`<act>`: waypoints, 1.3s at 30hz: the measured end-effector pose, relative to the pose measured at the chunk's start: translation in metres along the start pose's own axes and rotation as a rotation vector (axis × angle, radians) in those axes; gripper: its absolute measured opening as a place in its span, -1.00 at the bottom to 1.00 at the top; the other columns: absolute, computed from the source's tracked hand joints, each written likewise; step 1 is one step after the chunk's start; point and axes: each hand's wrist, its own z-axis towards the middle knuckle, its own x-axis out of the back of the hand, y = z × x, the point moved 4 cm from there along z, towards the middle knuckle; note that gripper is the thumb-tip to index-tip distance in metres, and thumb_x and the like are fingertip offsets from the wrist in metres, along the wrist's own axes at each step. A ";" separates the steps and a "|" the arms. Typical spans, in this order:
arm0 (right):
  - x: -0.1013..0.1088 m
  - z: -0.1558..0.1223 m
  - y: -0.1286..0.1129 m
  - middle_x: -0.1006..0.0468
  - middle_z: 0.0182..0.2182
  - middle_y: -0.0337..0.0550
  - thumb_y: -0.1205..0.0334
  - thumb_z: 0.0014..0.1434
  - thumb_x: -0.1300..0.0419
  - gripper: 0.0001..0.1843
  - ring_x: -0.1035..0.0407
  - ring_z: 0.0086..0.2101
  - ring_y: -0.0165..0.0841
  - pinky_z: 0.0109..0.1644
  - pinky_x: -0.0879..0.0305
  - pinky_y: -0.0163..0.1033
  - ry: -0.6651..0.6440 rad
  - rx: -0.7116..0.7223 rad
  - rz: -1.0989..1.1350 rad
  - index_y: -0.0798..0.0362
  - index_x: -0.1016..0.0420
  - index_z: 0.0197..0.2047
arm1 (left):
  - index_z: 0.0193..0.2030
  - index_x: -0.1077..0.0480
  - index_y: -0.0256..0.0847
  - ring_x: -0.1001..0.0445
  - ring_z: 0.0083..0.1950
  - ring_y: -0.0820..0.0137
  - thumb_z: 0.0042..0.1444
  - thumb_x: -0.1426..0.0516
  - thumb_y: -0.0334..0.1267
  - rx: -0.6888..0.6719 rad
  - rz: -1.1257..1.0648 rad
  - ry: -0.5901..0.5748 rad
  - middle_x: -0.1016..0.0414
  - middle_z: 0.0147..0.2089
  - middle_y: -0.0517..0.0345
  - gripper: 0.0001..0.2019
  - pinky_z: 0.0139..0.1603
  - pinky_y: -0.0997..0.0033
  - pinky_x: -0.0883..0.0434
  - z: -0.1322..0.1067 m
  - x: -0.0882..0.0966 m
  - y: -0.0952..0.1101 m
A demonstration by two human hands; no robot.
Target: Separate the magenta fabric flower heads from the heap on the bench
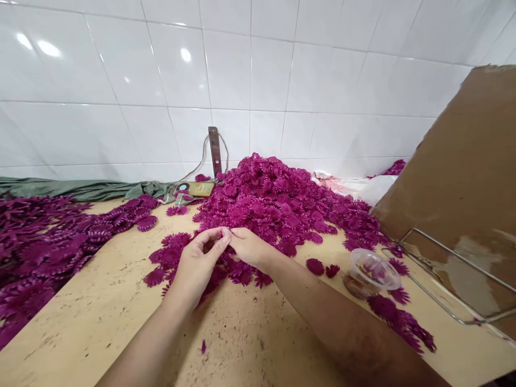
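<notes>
My left hand (199, 263) and my right hand (250, 248) meet fingertip to fingertip above the worktable (100, 306), both pinched together. What they pinch is too small to make out; it may be a magenta fabric flower. Right behind the hands rises a big heap of magenta fabric flowers (274, 201). A smaller scatter of the same flowers (169, 258) lies under and around my left hand.
A darker purple flower pile (44, 242) covers the table's left side. A small clear plastic cup (373, 271) stands at the right, near a wire frame (443, 279) and a cardboard box (467, 177). White tiled wall behind, with green cloth (80, 189) along it.
</notes>
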 end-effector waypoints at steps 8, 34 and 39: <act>0.003 -0.006 -0.010 -0.22 -0.67 -0.36 0.48 0.13 0.01 -0.76 -0.03 -0.64 -0.58 -0.50 0.03 -0.39 -0.050 -0.070 0.103 0.14 -0.25 -0.55 | -0.54 -0.32 -0.22 -0.23 -0.61 0.54 -0.30 -0.22 -0.27 0.177 -0.289 0.343 -0.33 -0.62 0.33 -0.84 -0.57 0.54 -0.21 0.014 0.033 -0.002; 0.009 -0.004 -0.002 -0.28 -0.68 -0.35 0.35 0.13 -0.04 -0.73 0.06 -0.70 -0.60 -0.56 0.14 -0.36 0.070 -0.107 -0.104 0.11 -0.22 -0.60 | -0.42 -0.34 -0.19 -0.42 -0.16 0.42 -0.31 -0.10 -0.55 -0.060 -0.013 0.456 -0.43 -0.36 0.22 -0.75 -0.09 0.44 -0.31 0.023 0.053 0.014; 0.012 -0.001 0.000 -0.07 -0.75 -0.41 0.24 0.12 -0.05 -0.65 0.08 -0.69 -0.56 -0.55 0.16 -0.34 0.135 -0.017 -0.377 0.07 -0.09 -0.65 | -0.37 -0.45 -0.21 -0.44 -0.16 0.30 -0.17 -0.15 -0.29 -0.113 0.214 0.066 -0.52 -0.27 0.09 -0.84 -0.03 0.27 -0.33 0.013 0.020 0.011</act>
